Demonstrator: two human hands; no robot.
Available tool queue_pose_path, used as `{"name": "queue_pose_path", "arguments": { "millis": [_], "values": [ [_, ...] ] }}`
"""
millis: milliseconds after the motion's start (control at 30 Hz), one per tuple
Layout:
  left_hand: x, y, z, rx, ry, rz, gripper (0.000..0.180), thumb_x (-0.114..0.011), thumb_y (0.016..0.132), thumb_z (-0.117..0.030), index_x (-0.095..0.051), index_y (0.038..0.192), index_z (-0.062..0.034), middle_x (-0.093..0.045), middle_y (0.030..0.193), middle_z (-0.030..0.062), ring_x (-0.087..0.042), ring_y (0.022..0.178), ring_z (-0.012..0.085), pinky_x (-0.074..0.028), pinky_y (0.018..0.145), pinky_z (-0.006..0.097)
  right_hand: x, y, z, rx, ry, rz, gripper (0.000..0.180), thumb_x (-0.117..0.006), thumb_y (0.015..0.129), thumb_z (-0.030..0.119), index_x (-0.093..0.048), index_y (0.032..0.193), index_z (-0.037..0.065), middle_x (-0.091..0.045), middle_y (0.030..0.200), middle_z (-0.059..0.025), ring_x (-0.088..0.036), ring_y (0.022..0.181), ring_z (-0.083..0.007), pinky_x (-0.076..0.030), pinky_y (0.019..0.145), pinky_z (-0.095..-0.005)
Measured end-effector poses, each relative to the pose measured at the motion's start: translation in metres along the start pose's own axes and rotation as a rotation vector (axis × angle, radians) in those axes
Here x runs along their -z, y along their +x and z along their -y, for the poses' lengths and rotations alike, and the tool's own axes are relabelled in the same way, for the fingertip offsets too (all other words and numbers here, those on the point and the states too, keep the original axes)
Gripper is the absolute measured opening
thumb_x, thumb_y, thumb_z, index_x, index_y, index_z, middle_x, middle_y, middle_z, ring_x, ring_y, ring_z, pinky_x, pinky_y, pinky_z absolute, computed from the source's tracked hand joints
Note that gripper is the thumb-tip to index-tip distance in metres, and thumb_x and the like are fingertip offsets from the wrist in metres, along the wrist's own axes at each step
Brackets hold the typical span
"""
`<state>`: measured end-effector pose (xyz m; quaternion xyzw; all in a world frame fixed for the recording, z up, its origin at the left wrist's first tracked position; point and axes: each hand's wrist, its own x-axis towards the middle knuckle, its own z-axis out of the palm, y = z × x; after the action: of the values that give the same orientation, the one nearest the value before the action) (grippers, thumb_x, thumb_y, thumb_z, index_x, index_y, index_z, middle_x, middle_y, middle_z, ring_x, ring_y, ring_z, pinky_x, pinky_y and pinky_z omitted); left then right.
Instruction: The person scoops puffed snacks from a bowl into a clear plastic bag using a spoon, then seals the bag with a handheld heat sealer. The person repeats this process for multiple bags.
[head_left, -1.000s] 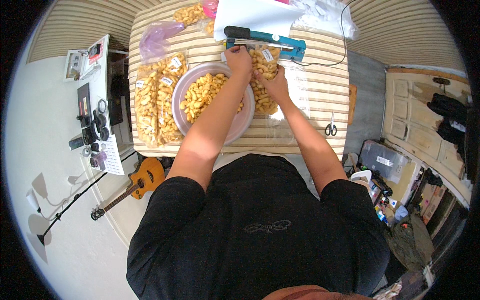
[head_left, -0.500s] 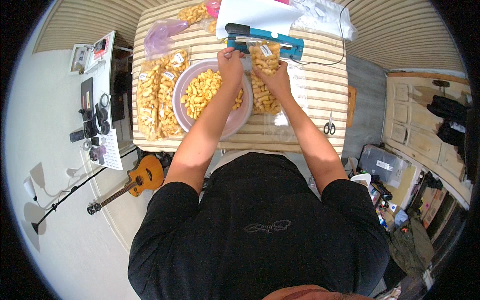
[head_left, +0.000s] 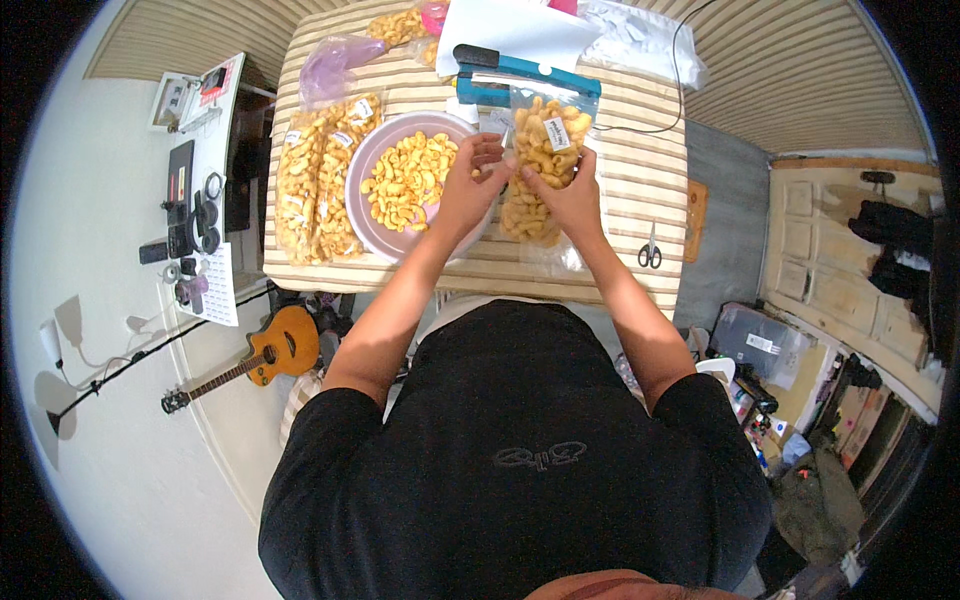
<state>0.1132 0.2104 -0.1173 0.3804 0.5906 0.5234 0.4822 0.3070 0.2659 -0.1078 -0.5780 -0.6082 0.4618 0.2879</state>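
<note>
A clear plastic bag of yellow curved puffed snacks (head_left: 553,140) with a small white label stands in my right hand (head_left: 570,203); its fingers wrap the right side and the thumb presses the front. My left hand (head_left: 474,186) is open at the bag's left side, fingers apart, thumb tip close to the plastic; whether it touches, I cannot tell. Behind the bag lies a blue bag sealer (head_left: 483,93) with a black-ended arm, partly hidden by the bag's top. Left of my hands sits a pale pink basin (head_left: 362,228) holding loose snacks (head_left: 405,185).
Several filled bags (head_left: 325,190) lie left of the basin. A lilac plastic bag (head_left: 335,70), white paper (head_left: 510,35) and clear plastic (head_left: 640,45) occupy the far side. Scissors (head_left: 650,250) rest near the right edge of the striped table (head_left: 640,190). A dark cord (head_left: 677,70) crosses the far right.
The bag has come away from the sealer, nearer me and more upright, in my right hand. My left hand has left the sealer's arm and come down beside the bag, fingers spreading.
</note>
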Motion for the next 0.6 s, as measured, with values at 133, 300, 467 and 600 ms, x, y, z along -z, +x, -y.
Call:
{"name": "queue_pose_path", "arguments": {
  "millis": [133, 300, 467, 600],
  "values": [
    [0.009, -0.04, -0.029, 0.123, 0.128, 0.222, 0.115, -0.1, 0.087, -0.04, -0.035, 0.174, -0.0048, -0.061, 0.152, 0.0235, -0.065, 0.136, 0.0303, -0.055, 0.117, 0.045, -0.007, -0.02, 0.014, -0.047, 0.204, 0.047, 0.087, -0.095, 0.094, 0.045, -0.047, 0.146, -0.004, -0.07, 0.134, -0.0201, -0.072, 0.122, -0.026, -0.06, 0.104, -0.0383],
    [0.032, -0.078, -0.043, 0.025, 0.375, 0.124, 0.13, -0.105, 0.078, -0.044, -0.031, 0.172, 0.007, -0.059, 0.159, 0.0285, -0.061, 0.147, 0.0336, -0.052, 0.121, 0.043, -0.046, -0.04, 0.03, -0.092, 0.39, 0.154, 0.093, -0.095, 0.092, 0.05, -0.047, 0.147, -0.007, -0.069, 0.137, -0.0258, -0.071, 0.126, -0.0332, -0.057, 0.11, -0.0445],
    [0.091, -0.107, -0.044, 0.025, 0.532, -0.072, 0.121, -0.103, 0.082, -0.036, -0.032, 0.171, 0.0045, -0.064, 0.155, 0.0301, -0.067, 0.143, 0.0346, -0.057, 0.116, 0.045, -0.119, -0.051, 0.032, 0.051, 0.345, 0.273, 0.1, -0.09, 0.096, 0.052, -0.041, 0.157, -0.011, -0.058, 0.149, -0.0286, -0.064, 0.134, -0.0362, -0.053, 0.116, -0.047],
    [0.152, -0.112, -0.039, 0.026, 0.48, -0.158, 0.117, -0.102, 0.083, -0.032, -0.034, 0.171, 0.0031, -0.068, 0.15, 0.0296, -0.069, 0.14, 0.0331, -0.058, 0.113, 0.044, -0.173, -0.062, 0.047, 0.076, 0.324, 0.354, 0.091, -0.08, 0.107, 0.045, -0.03, 0.166, -0.002, -0.059, 0.147, -0.0242, -0.066, 0.13, -0.0304, -0.058, 0.107, -0.0429]
  ]
}}
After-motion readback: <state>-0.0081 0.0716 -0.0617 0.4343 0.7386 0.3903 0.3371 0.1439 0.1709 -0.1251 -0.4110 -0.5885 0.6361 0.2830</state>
